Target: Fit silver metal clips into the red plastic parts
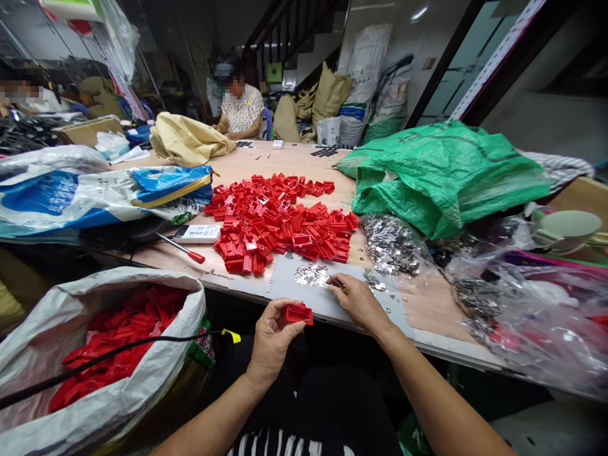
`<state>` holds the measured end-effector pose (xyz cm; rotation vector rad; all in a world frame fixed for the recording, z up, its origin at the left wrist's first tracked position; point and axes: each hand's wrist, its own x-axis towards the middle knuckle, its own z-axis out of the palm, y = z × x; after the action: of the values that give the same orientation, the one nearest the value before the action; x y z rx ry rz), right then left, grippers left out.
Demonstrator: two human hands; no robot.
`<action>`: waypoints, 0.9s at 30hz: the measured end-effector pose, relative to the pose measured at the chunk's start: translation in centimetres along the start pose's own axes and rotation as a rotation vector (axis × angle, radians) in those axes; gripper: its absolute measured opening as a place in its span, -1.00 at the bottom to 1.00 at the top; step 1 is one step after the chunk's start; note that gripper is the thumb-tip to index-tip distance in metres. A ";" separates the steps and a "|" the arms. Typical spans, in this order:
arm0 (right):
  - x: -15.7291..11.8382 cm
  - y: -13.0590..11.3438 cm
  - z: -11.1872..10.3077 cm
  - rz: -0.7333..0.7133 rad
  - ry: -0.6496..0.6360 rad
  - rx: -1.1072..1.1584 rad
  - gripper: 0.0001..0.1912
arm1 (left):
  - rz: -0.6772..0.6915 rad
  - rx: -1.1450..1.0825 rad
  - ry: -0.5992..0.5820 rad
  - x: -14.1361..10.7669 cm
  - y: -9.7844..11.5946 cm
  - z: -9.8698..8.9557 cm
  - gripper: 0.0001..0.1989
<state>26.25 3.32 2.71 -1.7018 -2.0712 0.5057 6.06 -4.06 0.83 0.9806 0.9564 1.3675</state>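
My left hand (272, 339) pinches a small red plastic housing (298, 313) between thumb and fingers, just off the table's front edge. The housing is a hollow box shape with its opening towards me. My right hand (357, 301) is closed at the edge of a grey sheet (285, 278), its fingers around a thin, dark, slim tool (342, 288) whose kind is too small to tell. The tool's tip is beside a little heap of shiny metal pieces (311, 275) on the sheet. Behind it spreads a large pile of red housings (285, 221).
A white sack (190, 297) of red parts stands open at left. A red-handled lever (183, 248) and a white box (197, 234) lie left of the pile. At right are a clear bag of metal pieces (394, 244) and a green sack (441, 171). A person (242, 107) sits across the table.
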 end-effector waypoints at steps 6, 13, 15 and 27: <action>1.7 -2.2 1.5 0.030 0.007 -0.155 -0.91 | 0.006 0.010 0.007 0.5 -0.2 -0.5 -0.68; 3.2 -2.7 2.2 0.062 -0.012 -0.191 -0.92 | 0.011 0.050 -0.002 0.9 -0.2 -1.0 -0.67; 3.3 -2.6 2.2 0.061 -0.015 -0.176 -0.91 | -0.009 0.005 -0.001 1.0 -0.3 -1.1 -0.65; 2.7 -0.7 1.5 0.022 0.060 0.091 -0.91 | -0.265 -0.372 0.017 1.6 0.3 -0.4 -0.55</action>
<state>24.45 5.83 2.00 -1.6691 -1.9595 0.5407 5.56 -2.42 1.02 0.5423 0.7761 1.2705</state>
